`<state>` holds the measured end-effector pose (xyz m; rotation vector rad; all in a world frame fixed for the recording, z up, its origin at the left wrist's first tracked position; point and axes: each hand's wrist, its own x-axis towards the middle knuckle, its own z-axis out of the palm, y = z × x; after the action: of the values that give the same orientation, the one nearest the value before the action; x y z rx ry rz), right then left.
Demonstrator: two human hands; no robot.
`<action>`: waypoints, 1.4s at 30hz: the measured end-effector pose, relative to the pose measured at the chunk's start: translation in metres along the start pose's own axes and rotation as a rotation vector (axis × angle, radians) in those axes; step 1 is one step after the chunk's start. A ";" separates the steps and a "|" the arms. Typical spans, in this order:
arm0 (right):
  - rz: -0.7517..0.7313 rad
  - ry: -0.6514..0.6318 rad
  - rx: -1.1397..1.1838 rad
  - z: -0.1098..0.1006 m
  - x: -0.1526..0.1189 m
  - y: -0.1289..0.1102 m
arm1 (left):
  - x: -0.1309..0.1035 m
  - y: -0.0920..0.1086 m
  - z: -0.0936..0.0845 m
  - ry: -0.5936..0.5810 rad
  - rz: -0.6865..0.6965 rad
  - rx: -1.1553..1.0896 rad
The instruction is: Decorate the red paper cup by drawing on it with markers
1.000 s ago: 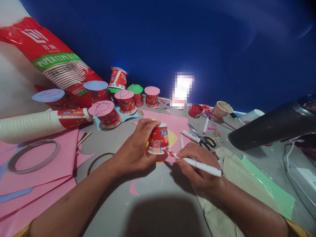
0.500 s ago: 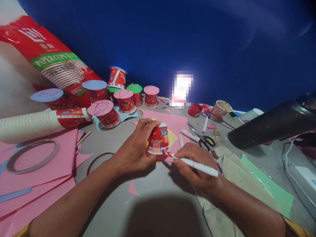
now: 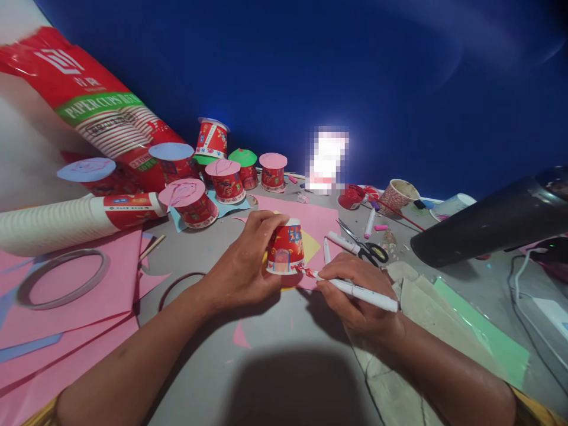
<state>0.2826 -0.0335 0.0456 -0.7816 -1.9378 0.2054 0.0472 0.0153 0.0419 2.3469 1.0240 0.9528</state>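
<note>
My left hand [image 3: 248, 257] grips a red paper cup [image 3: 285, 248], which is upside down with its rim at the bottom. Blue window and door outlines are drawn on the cup's side. In my right hand [image 3: 359, 290] is a white marker [image 3: 366, 294], its red tip at the lower right of the cup's rim. Beneath the cup lies pink paper [image 3: 317, 216] with a yellow piece [image 3: 312, 245] on it. Scissors [image 3: 375, 252] with black handles and a capped white marker [image 3: 344, 242] lie just beyond my right hand.
Red cups with round paper tops [image 3: 195, 204] stand at the back left, by a stack of cups [image 3: 80, 222] and a bag of paper cups [image 3: 106, 106]. A tape roll [image 3: 26, 299] rests on pink sheets. A black cylinder [image 3: 479, 219] leans in from the right, near a grey cloth [image 3: 412, 319].
The marker in my right hand has shifted slightly up and right along the cup's rim. My left hand keeps its hold on the cup, almost unmoved.
</note>
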 end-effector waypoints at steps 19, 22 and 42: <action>0.016 0.013 0.017 0.001 -0.001 -0.001 | -0.001 -0.002 0.001 0.023 0.046 0.029; 0.017 0.034 0.023 0.002 -0.002 0.001 | 0.000 -0.002 0.000 0.038 0.047 0.037; 0.969 0.184 0.835 0.010 -0.011 0.026 | -0.001 -0.017 0.000 0.115 -0.022 0.046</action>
<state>0.2892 -0.0183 0.0205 -1.0230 -0.9871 1.3623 0.0382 0.0259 0.0313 2.3358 1.1240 1.0782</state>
